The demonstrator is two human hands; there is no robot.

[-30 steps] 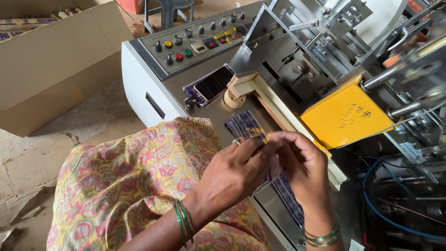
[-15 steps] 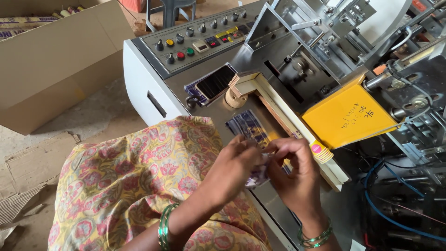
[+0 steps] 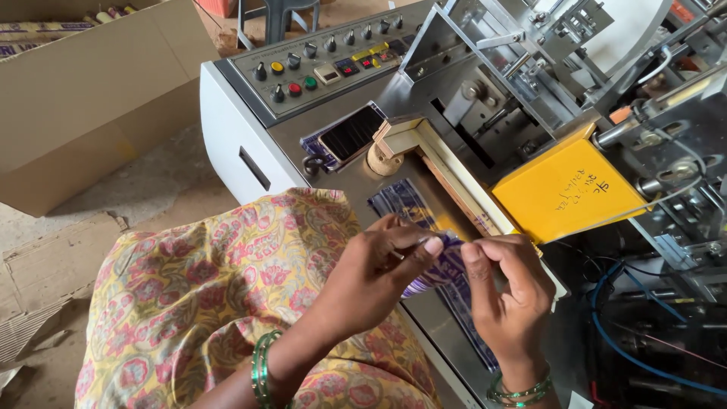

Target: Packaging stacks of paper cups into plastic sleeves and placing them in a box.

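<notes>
Both hands point(image 3: 447, 276) seemingly lower on printed sheet point(image 3: 443, 265) than before.

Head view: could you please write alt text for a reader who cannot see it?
Two bare hands, left hand and right hand, pinch a small stack of printed blue paper blanks above a metal machine. A phone lies below the button panel; a yellow plate stands right.

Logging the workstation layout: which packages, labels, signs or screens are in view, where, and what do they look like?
Phone: dark blank screen, flat on the machine deck below the control panel.
Yellow card: square, handwritten marks, right of the wooden chute.
Cardboard box: large, brown, open, on the floor at left.
Printed blanks: blue-purple stack on the deck; both hands' fingers pinch some.
</notes>
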